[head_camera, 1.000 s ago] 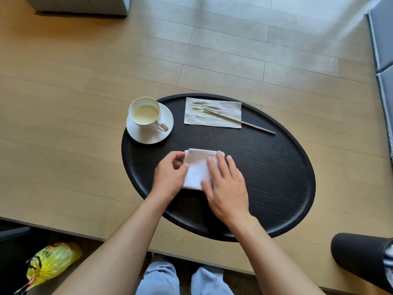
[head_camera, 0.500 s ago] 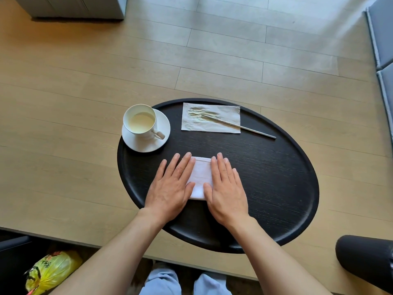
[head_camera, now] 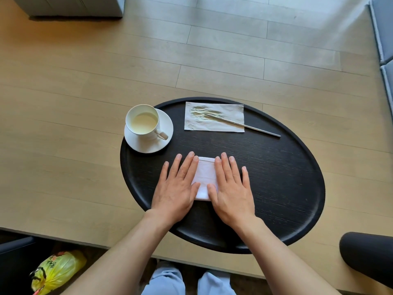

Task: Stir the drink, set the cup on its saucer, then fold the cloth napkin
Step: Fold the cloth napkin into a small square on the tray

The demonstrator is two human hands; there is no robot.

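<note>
A folded white cloth napkin (head_camera: 205,175) lies on the black oval tray table (head_camera: 282,188). My left hand (head_camera: 176,186) rests flat, fingers spread, on the napkin's left part. My right hand (head_camera: 230,188) lies flat on its right part. Only a strip of the napkin shows between them. A white cup (head_camera: 143,122) of pale milky drink stands on its white saucer (head_camera: 163,124) at the table's left rim. At the back, a metal stirrer (head_camera: 246,125) lies with its tip on a stained paper napkin (head_camera: 214,119).
The tray table stands over a pale wooden floor (head_camera: 85,81). A yellow plastic bag (head_camera: 57,271) lies at the lower left. A dark rounded armrest (head_camera: 368,256) is at the lower right, grey cushions (head_camera: 382,39) at the right edge. My knees (head_camera: 187,282) are below the table.
A second ago my left hand pinched the napkin's left edge while the right pressed on it. Both hands now lie flat on the folded napkin, as half a second ago.
</note>
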